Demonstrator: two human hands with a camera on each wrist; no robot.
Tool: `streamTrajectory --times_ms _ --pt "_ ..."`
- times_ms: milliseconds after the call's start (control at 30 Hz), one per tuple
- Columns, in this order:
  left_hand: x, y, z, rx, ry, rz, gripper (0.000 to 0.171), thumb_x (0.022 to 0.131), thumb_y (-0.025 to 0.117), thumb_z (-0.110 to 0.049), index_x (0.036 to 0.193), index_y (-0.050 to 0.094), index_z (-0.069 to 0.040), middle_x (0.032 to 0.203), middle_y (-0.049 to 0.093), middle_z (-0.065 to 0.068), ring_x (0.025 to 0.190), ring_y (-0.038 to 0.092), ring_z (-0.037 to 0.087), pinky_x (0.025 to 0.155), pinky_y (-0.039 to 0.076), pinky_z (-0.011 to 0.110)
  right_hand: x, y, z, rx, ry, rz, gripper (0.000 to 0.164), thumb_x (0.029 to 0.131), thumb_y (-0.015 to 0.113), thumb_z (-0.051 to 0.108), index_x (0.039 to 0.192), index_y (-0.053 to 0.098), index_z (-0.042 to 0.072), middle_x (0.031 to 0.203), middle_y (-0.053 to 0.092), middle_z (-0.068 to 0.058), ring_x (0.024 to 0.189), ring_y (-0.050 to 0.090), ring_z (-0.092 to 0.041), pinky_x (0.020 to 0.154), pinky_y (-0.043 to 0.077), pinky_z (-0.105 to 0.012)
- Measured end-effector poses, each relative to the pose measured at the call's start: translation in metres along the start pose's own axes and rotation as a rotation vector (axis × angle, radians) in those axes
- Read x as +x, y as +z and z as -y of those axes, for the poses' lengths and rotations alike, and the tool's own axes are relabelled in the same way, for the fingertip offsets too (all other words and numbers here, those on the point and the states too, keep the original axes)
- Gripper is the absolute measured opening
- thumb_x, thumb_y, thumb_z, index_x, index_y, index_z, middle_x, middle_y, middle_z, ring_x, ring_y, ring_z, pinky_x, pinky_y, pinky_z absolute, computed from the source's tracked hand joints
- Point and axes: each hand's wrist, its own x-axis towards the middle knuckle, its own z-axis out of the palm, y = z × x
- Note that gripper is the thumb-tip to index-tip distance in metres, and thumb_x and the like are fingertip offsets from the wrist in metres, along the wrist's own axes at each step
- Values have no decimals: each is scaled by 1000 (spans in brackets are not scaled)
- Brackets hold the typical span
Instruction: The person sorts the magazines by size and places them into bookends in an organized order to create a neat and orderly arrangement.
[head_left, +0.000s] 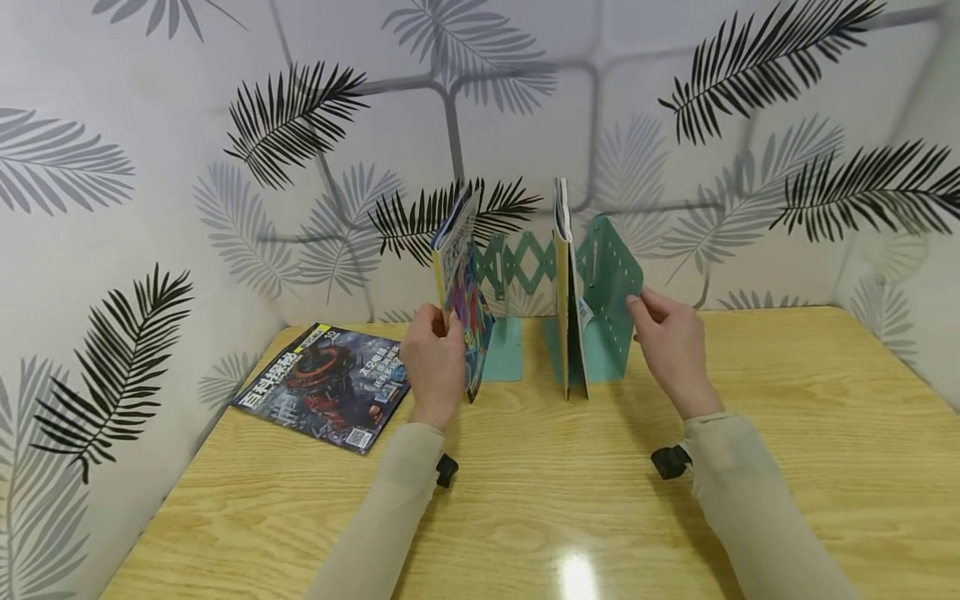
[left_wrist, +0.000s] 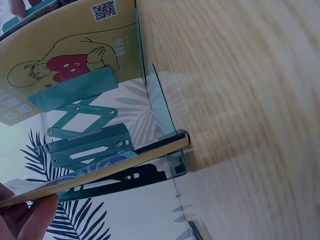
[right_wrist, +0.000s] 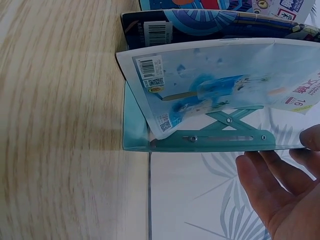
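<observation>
The left hand (head_left: pixel 435 358) pinches the near edge of the colourful book (head_left: pixel 461 283), thumb on one side and fingers curled on the other; whether those fingers also catch the rack's left end plate (left_wrist: pixel 125 182), I cannot tell. The right hand (head_left: pixel 671 346) pinches the right end plate (head_left: pixel 611 292) by its near edge, thumb inside and fingers outside.

Between the hands, the green expanding rack (head_left: pixel 506 354) stands on the bench (head_left: pixel 547 483) near the far wall (head_left: pixel 420 125), its lattice showing in the gap between the books. The colourful book stands at the left end of it, tilted a little, inside the left end plate. Toward the right, the upright magazines (head_left: pixel 562 283) stand together, and the outermost, with a pale cover, leans out at its lower part toward the right end plate.

Left of the rack, and apart from it, the dark magazine (head_left: pixel 326 375) lies flat on the bench, cover up.

Judging by this, the work looks well along: books already stand at both sides of the rack. What seems left is evening out the rack's spread and the leaning cover, and perhaps standing up the dark magazine, which neither hand touches.
</observation>
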Motion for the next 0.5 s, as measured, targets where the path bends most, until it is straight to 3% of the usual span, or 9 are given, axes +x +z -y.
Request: streamTrajectory --times_ms 133,200,500 --pt "1 -1 0 -22 -27 6 21 95 61 -9 76 53 -9 70 55 6 61 48 21 56 37 33 -1 1 0 -1 -3 -3 46 101 52 41 137 59 13 121 66 -14 78 69 -23 62 51 -14" --pt "2 -1 0 -23 -24 2 21 95 62 -8 75 53 -8 69 55 6 60 48 21 56 37 33 -1 1 0 1 -5 -6 46 101 52 41 137 59 13 121 66 -14 82 68 -31 62 51 -14" --pt "3 -2 3 -40 -16 3 22 95 62 -8 74 53 -8 69 56 6 61 49 21 56 38 33 -2 1 -1 12 -9 -4 46 101 51 41 137 58 13 123 65 -14 82 68 -33 63 51 -13"
